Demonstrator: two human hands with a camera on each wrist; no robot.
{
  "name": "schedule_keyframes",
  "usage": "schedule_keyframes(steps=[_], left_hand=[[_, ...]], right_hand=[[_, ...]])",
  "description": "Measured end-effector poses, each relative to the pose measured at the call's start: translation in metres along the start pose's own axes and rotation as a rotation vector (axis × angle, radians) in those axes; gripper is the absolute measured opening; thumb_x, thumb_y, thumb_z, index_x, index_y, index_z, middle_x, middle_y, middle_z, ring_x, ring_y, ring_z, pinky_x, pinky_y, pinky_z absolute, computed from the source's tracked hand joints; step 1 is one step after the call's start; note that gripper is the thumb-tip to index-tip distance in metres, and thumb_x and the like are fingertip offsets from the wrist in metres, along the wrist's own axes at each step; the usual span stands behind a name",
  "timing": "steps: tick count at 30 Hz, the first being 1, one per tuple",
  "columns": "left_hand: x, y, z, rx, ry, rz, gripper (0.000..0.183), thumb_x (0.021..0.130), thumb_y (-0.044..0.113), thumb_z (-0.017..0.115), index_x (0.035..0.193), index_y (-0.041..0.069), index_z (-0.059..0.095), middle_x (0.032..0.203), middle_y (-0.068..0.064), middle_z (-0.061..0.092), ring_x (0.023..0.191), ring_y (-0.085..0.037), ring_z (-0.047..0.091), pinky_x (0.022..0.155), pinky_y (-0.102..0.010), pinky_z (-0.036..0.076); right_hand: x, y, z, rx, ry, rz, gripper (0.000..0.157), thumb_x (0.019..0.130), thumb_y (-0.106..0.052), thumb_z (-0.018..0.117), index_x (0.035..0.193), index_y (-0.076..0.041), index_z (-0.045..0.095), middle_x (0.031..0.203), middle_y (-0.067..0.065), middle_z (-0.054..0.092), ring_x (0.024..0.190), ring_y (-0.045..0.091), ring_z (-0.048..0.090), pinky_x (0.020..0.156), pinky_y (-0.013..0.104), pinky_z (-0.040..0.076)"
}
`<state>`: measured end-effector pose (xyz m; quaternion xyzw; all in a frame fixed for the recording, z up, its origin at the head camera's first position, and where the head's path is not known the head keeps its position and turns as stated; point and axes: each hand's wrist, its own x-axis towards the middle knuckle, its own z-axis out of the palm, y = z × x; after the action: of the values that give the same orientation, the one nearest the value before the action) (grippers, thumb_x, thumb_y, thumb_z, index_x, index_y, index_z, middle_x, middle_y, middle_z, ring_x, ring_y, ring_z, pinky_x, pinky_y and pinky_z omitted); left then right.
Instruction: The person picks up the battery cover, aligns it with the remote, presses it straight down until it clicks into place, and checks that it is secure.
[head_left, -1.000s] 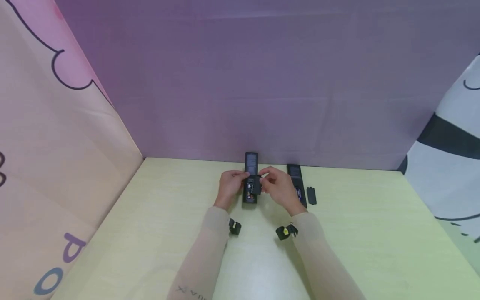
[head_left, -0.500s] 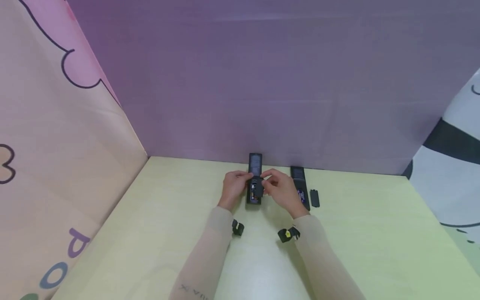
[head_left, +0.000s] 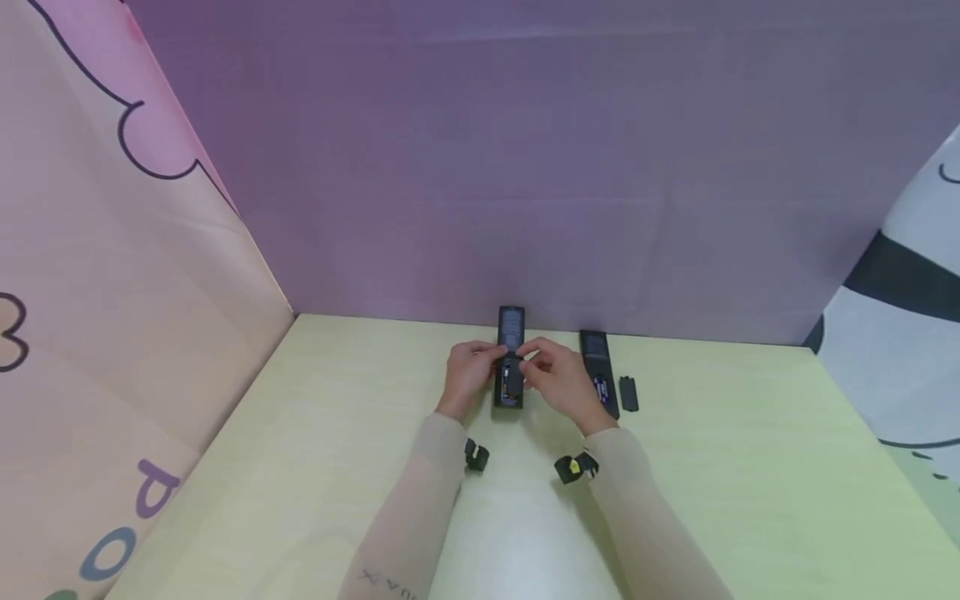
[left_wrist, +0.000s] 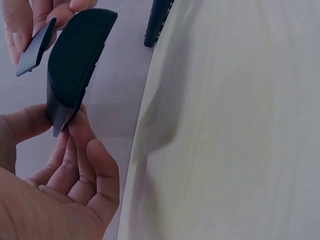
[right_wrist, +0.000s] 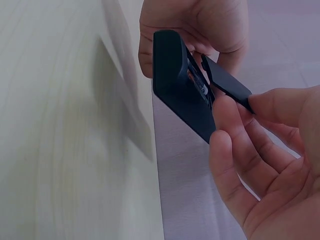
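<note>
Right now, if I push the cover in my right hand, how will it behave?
The cover is probably stiff: its edges look straight and unbent. It's likely light, being thin beside the remote. With your right hand pinching it near one edge, it may pivot or slip.

Perhaps a booth: table (head_left: 300, 467), printed cloth (head_left: 135, 292).

The held remote (left_wrist: 81, 59) is black, the table (head_left: 330, 442) streaked pale-yellow.

Two remotes (head_left: 512, 327) (head_left: 596, 350); two battery covers (right_wrist: 227, 82) (head_left: 628, 394); two hands (head_left: 467, 377) (head_left: 562, 379); one table (head_left: 315, 450)
</note>
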<state>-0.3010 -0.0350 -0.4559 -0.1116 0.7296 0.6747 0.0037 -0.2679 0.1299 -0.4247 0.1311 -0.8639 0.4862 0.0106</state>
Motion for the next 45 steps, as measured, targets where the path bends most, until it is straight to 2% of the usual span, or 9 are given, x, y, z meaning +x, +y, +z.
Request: schedule_keyframes(steps=[12,29,33,40,45], left_hand=[[0.0010,0.0004,-0.0015,0.028,0.012,0.003,0.023,0.091,0.023,0.076,0.104,0.004,0.078,0.101,-0.009,0.073,0.074,-0.012,0.060,0.064,-0.022,0.048],[-0.0010,0.0031,-0.0001,0.016,0.008,0.017,0.024,0.092,0.023,0.076,0.105,0.004,0.078,0.099,-0.009,0.073,0.072,-0.012,0.059,0.064,-0.023,0.049],[-0.0013,0.0033,0.0005,0.011,0.005,0.017,0.024,0.091,0.023,0.076,0.105,0.003,0.078,0.099,-0.009,0.073,0.071,-0.012,0.060,0.065,-0.025,0.050],[-0.0015,0.0039,0.0006,0.009,0.003,0.023,0.023,0.091,0.022,0.076,0.105,0.003,0.078,0.097,-0.009,0.073,0.071,-0.013,0.060,0.061,-0.022,0.048],[-0.0022,0.0040,0.0011,0.003,0.009,0.029,0.023,0.091,0.021,0.077,0.104,0.002,0.078,0.096,-0.010,0.073,0.069,-0.012,0.060,0.060,-0.022,0.048]], right_hand=[[0.0016,-0.0011,0.0031,-0.019,-0.036,-0.014,0.015,0.098,-0.012,0.067,0.113,-0.013,0.069,0.083,0.006,0.075,0.078,0.036,0.073,0.065,0.033,0.049],[0.0000,0.0005,0.0041,-0.031,-0.034,-0.021,0.014,0.099,-0.012,0.067,0.113,-0.013,0.068,0.083,0.006,0.074,0.078,0.036,0.073,0.062,0.033,0.049],[-0.0002,0.0016,0.0047,-0.044,-0.029,-0.024,0.014,0.099,-0.012,0.067,0.112,-0.013,0.068,0.082,0.006,0.074,0.077,0.035,0.073,0.063,0.033,0.049],[0.0000,0.0014,0.0065,-0.055,-0.027,-0.029,0.013,0.098,-0.012,0.067,0.111,-0.014,0.068,0.085,0.006,0.074,0.076,0.032,0.072,0.063,0.033,0.051],[-0.0008,-0.0002,0.0064,-0.072,-0.029,-0.045,0.011,0.097,-0.011,0.068,0.109,-0.012,0.069,0.086,0.006,0.074,0.072,0.024,0.071,0.065,0.032,0.054]])
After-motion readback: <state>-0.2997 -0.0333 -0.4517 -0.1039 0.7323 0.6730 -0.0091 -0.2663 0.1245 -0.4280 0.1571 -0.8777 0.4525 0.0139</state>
